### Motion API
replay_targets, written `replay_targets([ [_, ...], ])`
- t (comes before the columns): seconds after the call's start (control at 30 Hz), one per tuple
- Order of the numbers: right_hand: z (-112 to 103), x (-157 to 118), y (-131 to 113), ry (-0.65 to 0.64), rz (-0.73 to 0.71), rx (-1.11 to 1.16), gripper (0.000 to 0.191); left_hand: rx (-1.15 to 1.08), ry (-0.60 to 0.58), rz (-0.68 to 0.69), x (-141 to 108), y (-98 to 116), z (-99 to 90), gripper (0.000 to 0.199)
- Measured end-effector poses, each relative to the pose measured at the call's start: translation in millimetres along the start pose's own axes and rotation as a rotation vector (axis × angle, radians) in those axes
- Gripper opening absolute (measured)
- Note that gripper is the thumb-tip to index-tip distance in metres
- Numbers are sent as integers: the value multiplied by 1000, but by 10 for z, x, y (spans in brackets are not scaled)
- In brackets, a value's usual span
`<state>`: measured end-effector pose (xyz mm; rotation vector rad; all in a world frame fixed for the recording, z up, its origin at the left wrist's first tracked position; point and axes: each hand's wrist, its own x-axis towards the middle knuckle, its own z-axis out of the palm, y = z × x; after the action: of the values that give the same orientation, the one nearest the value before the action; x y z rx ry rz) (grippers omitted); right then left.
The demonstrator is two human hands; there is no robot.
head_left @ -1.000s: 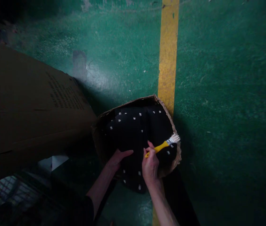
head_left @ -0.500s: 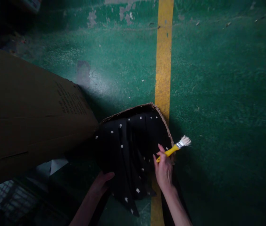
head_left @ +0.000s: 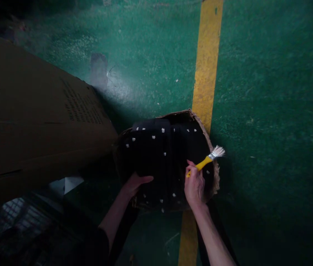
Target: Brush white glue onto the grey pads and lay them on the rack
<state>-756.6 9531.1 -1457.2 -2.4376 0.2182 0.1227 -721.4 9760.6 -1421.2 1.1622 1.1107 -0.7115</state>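
Note:
A yellow-handled paintbrush [head_left: 203, 162] is in my right hand [head_left: 195, 186], its pale bristles pointing up and right past the rim of an open cardboard box [head_left: 216, 177]. Dark black sheets [head_left: 156, 166], dotted with small white spots, fill the box. My left hand [head_left: 135, 184] is at the left side of these sheets, the thumb stretched across the top. Its other fingers are hidden by the dark material. My right hand is over the right part of the sheets, fingers wrapped round the brush handle.
A large cardboard carton [head_left: 45, 111] with printed text stands at the left, close to the box. The green floor [head_left: 270, 111] carries a yellow line [head_left: 208, 62] that runs beneath the box. Low at the left is a dark grid-like object [head_left: 13, 214].
The black sheets, which fanned out toward me, now lie gathered inside the box. My left hand has moved up and right with them. The brush stays in my right hand, slightly higher.

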Motion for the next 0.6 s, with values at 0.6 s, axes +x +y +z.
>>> replay_targets([
  [0.6, 377, 17, -306, 118, 61, -86, 9, 52, 154, 52, 107, -80, 351, 70],
])
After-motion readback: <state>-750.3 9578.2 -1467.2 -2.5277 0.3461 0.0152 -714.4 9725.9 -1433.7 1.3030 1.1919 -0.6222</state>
